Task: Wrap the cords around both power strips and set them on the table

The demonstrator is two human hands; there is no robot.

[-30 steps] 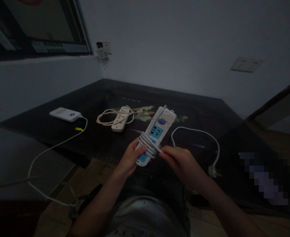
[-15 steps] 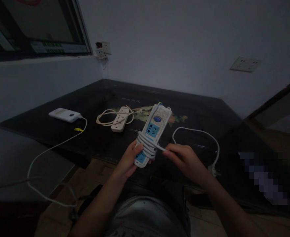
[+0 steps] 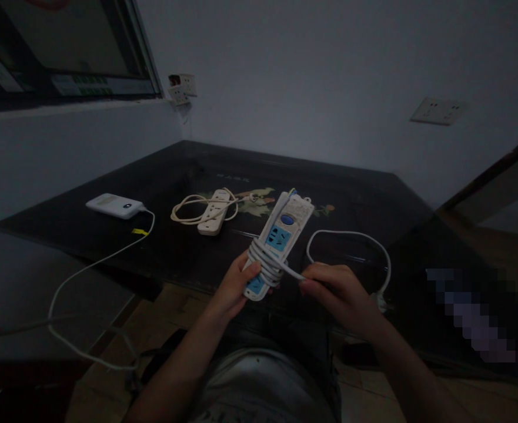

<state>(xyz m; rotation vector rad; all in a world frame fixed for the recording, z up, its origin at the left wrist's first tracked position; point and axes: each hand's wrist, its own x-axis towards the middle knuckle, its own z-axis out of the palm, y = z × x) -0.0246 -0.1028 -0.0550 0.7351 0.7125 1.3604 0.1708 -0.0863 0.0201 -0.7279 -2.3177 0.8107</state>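
My left hand (image 3: 234, 286) grips the near end of a white power strip (image 3: 280, 232) with blue sockets, held tilted up over the front edge of the dark table (image 3: 188, 176). Several turns of its white cord (image 3: 265, 264) wrap the strip's lower part. My right hand (image 3: 336, 294) pinches the cord just right of the wraps. The rest of the cord loops (image 3: 360, 235) over the table and ends at a plug (image 3: 380, 302) near the table's front edge.
A second cream power strip (image 3: 210, 214) with coiled cord lies on the table further back. A white power bank (image 3: 113, 205) sits at the left, its cable (image 3: 86, 270) trailing off the edge. Wall sockets (image 3: 437, 110) are on the right wall.
My right hand has drawn the cord a little further right and down from the strip. The strip has tilted slightly; the loose loop stays about the same.
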